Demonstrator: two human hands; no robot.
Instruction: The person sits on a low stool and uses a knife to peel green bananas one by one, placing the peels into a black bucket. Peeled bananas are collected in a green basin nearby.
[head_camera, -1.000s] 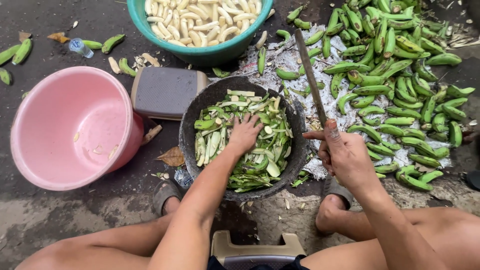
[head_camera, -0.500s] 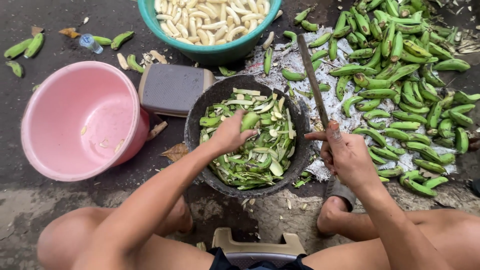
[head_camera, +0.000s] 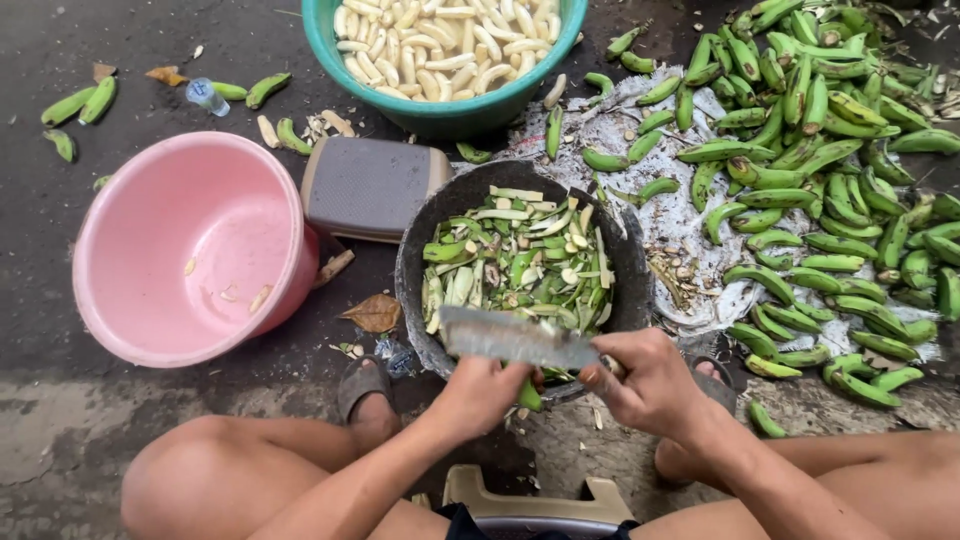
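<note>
Seen from above, a person sits on a low stool over a dark basin (head_camera: 628, 262) full of green peels. The left hand (head_camera: 480, 392) is curled around a small green banana (head_camera: 529, 396), just at the basin's near rim. The right hand (head_camera: 645, 375) is closed on the handle of a broad knife (head_camera: 510, 338), whose blade lies flat across the left knuckles. Judged best: slice shallowly, edge turned away from the fingers, letting peel drop into the basin.

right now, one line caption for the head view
Left hand holds a green banana against the right hand's knife.
</note>
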